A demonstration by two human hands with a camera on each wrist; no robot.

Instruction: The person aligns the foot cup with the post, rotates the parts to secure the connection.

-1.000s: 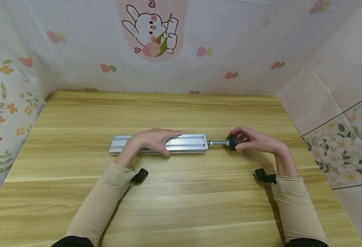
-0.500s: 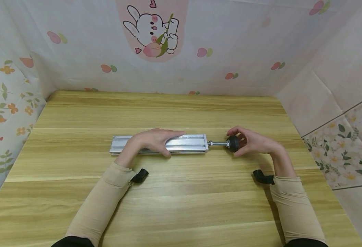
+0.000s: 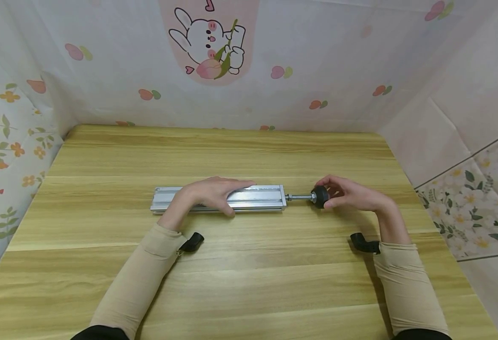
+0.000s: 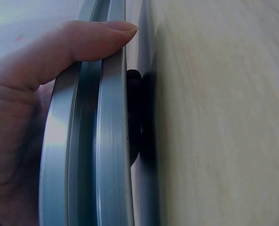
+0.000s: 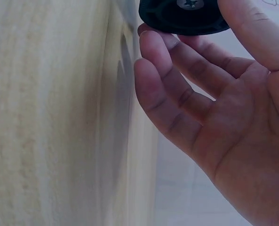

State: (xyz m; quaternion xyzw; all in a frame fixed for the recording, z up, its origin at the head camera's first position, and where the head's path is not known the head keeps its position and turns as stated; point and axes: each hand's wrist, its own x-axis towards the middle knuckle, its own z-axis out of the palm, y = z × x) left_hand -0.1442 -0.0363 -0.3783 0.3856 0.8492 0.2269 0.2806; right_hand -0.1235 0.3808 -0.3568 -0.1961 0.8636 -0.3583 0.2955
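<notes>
Left hand (image 3: 209, 192) is gripping aluminium bar (image 3: 259, 202) under it; right hand (image 3: 356, 194), well apart, is pinching black foot (image 3: 320, 196); threaded rod (image 3: 301, 197) is running between hands; slackening left grip would be risking bar twisting

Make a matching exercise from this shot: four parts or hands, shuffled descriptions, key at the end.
1. aluminium profile
2. metal rod
3. round foot
4. left hand

A. black, gripped by the right hand
B. gripping the aluminium profile
C. silver, with long grooves
D. thin, between the aluminium profile and the round foot

Pairs: 1-C, 2-D, 3-A, 4-B
</notes>
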